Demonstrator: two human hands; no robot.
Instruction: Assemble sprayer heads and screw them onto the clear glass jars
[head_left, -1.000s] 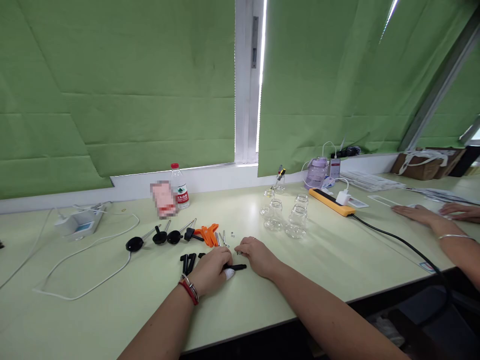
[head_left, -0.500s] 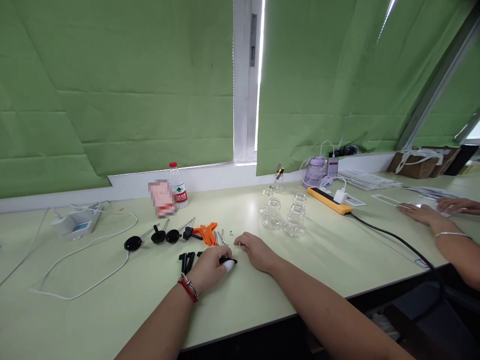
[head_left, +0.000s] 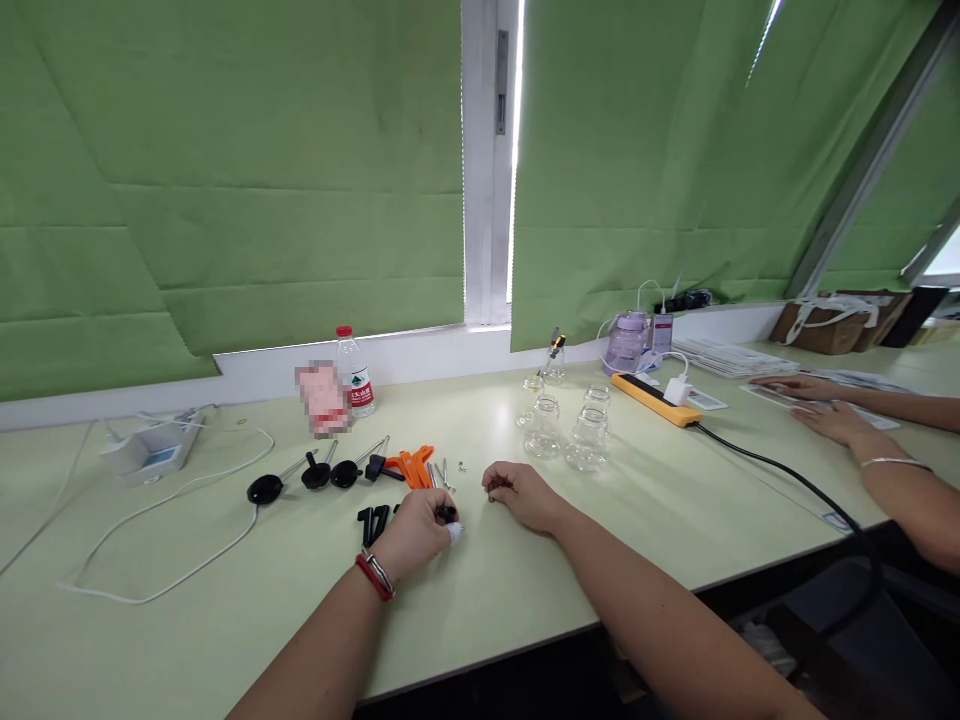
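Observation:
My left hand (head_left: 420, 530) is closed around a small black plastic part (head_left: 446, 513); a white wrap covers one fingertip. To its right, my right hand (head_left: 523, 494) pinches a tiny dark metal piece, possibly a nut, just above the table. Black L-shaped plastic parts (head_left: 373, 522) lie beside my left wrist. Beyond my left hand are metal screws (head_left: 445, 470), orange plastic parts (head_left: 412, 467) and tiny metal bits (head_left: 461, 467). Farther left, black round cup-like pieces (head_left: 265, 488) with metal rods rest on the table.
Several clear glass jars (head_left: 587, 448) stand right of centre, near an orange power strip (head_left: 656, 398). A water bottle (head_left: 355, 375) is at the back. White cables (head_left: 165, 590) loop at left. Another person's hands (head_left: 832, 420) rest on papers at right.
My right hand has shifted slightly right, away from my left hand. The black part in my left hand has turned, showing less of its length. The other person's hand moved left over the papers.

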